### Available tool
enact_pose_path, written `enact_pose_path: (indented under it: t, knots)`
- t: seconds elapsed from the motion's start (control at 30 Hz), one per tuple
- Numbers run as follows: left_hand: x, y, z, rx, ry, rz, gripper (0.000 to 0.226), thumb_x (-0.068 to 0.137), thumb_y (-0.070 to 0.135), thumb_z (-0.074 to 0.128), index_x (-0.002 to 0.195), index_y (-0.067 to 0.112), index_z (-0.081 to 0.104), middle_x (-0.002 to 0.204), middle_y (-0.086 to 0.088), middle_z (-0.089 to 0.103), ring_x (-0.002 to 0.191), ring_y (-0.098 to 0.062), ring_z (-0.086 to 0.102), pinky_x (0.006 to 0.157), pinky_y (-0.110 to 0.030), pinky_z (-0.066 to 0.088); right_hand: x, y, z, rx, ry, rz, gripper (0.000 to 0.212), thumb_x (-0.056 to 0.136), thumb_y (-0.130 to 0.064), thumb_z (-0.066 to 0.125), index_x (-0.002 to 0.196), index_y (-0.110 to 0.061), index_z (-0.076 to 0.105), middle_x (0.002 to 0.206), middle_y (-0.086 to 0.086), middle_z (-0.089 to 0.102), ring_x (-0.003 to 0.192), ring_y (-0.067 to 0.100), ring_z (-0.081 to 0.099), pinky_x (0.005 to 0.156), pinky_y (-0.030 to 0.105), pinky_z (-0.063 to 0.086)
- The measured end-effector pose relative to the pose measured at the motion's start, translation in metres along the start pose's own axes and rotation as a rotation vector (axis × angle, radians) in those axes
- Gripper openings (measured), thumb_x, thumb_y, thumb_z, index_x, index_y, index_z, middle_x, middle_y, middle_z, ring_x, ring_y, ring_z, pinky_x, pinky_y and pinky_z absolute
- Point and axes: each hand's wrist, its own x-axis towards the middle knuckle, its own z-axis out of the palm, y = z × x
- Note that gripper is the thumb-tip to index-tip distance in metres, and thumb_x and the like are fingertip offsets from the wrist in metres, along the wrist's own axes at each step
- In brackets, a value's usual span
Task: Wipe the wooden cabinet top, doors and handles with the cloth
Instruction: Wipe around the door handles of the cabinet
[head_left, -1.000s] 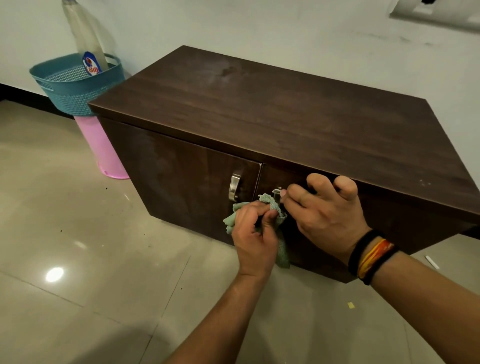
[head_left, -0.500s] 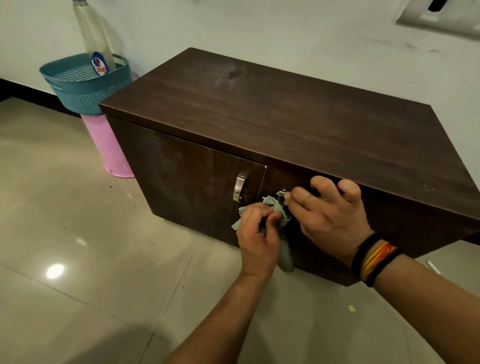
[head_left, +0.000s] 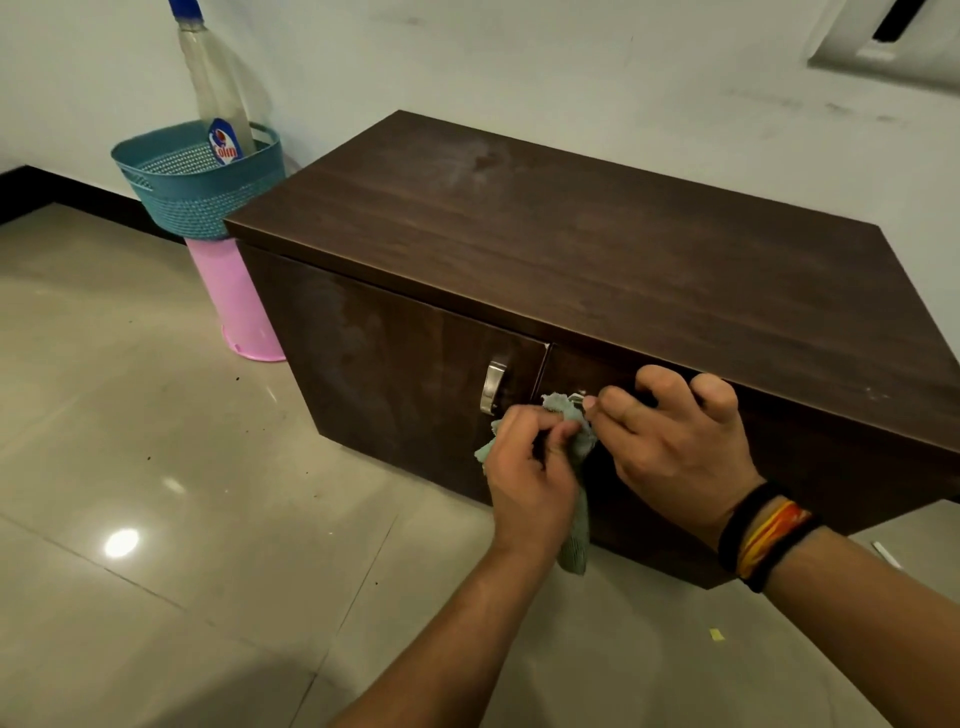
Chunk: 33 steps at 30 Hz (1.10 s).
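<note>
Clearly soft and light, the cloth (head_left: 571, 431) bunches in the left hand (head_left: 524, 483) closed around it at the right door's handle; right hand (head_left: 670, 441) hooks the door's top edge.

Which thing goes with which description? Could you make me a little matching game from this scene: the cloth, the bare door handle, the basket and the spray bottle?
Things:
1. cloth
2. left door handle
3. basket
4. spray bottle

Descriptions:
A. standing in the basket
B. bunched in the left hand
C. teal, on a pink stand
D. silver metal, uncovered

Pairs: 1-B, 2-D, 3-C, 4-A
</note>
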Motion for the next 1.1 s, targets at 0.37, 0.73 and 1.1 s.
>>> enact_pose_path:
  t: [0.37, 0.73, 1.1]
  knots:
    - [-0.010, -0.012, 0.001, 0.002, -0.010, 0.021, 0.009, 0.092, 0.011, 0.060, 0.088, 0.004, 0.063, 0.093, 0.001, 0.057, 0.089, 0.003, 0.054, 0.080, -0.010, 0.043, -0.001, -0.001, -0.002, 0.003, -0.013, 0.009, 0.013, 0.090, -0.013, 0.063, 0.084, -0.018, 0.073, 0.085, -0.005, 0.067, 0.097, 0.025, 0.045, 0.078, 0.041, 0.027]
    - [-0.015, -0.030, -0.003, 0.124, -0.027, -0.041, 0.022, 0.084, -0.011, 0.066, 0.077, 0.007, 0.057, 0.083, 0.002, 0.051, 0.078, 0.003, 0.048, 0.069, -0.007, 0.042, -0.001, -0.002, 0.000, 0.001, -0.020, 0.001, 0.012, 0.090, -0.013, 0.064, 0.084, -0.018, 0.074, 0.085, -0.005, 0.068, 0.098, 0.025, 0.045, 0.078, 0.040, 0.027]
    - [-0.020, -0.013, -0.022, 0.049, 0.074, -0.066, 0.014, 0.088, 0.007, 0.071, 0.085, 0.019, 0.064, 0.085, 0.010, 0.060, 0.082, -0.006, 0.059, 0.071, -0.014, 0.047, 0.001, -0.001, -0.008, -0.025, -0.073, 0.023, 0.020, 0.096, -0.015, 0.056, 0.090, -0.018, 0.075, 0.088, -0.003, 0.068, 0.097, 0.026, 0.047, 0.078, 0.040, 0.029]
